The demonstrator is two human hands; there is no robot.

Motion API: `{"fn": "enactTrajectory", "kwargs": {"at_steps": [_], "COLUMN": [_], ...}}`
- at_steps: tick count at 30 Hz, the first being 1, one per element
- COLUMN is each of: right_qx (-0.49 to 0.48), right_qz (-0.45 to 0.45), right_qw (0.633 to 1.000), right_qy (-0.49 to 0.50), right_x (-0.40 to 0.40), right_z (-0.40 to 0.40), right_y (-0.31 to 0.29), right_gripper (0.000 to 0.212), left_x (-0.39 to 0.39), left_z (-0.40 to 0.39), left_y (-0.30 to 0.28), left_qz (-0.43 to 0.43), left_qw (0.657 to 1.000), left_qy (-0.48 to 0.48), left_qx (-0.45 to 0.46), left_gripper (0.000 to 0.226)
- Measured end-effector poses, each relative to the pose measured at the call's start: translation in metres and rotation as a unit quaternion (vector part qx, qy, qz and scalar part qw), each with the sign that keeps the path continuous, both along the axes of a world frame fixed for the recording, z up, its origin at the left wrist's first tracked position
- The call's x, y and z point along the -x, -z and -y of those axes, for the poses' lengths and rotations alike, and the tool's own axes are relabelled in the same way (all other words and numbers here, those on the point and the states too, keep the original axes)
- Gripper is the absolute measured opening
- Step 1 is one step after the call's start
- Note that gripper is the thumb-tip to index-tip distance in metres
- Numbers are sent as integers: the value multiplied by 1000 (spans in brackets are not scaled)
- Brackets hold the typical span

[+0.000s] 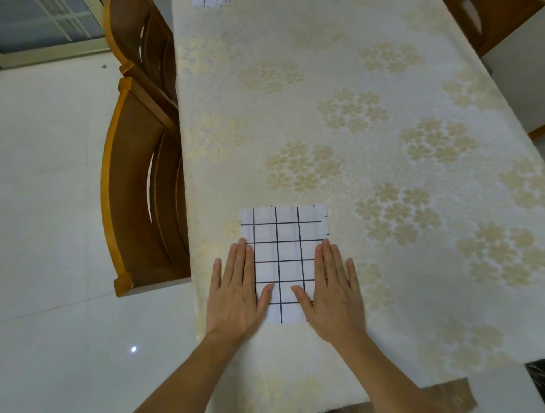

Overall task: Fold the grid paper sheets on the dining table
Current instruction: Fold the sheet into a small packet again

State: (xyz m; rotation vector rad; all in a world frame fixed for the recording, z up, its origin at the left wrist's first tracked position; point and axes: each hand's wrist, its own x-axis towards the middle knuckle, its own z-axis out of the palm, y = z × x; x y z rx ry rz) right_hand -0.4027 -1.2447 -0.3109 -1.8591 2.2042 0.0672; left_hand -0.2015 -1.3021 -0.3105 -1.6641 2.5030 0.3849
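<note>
A white sheet of grid paper [284, 235] with black lines lies flat on the dining table [368, 132], near its left edge. It looks folded, with a second layer showing along its top and right edges. My left hand [239, 291] presses flat on the sheet's left side, fingers straight. On the right side, my right hand [331, 291] presses down the same way. Both thumbs point inward over the paper. Another piece of grid paper [210, 3] peeks in at the far end of the table.
A cream tablecloth with gold flower clusters covers the table. Two wooden chairs [141, 188] stand tucked along the left side. Another wooden chair [483, 23] is at the far right. White floor tiles lie to the left.
</note>
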Motion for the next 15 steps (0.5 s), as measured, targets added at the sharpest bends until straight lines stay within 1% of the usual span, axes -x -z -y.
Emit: {"fn": "enactTrajectory", "kwargs": {"at_steps": [5,7,11,15], "right_qx": [1,28,82,107], "right_qz": [4,11,35,3], "right_qw": [1000,998,985,972], "right_qy": [-6,-47,-150,-209], "right_x": [1,8,24,28], "right_z": [1,-2,-27,-56], "right_y": [-12,-22,-36,-25], "right_gripper": [85,79,68,56], "left_x": [-1,-4,-21,-26], "left_z": [2,-1,-18,-34], "left_y": [-14,-26,-43,-42], "left_qz": [6,-4,-24,-40], "left_qw": [1000,999,985,977], "left_qy": [9,49,171,204], "left_qx": [-5,8,22,39], "left_gripper": [79,75,60,53]}}
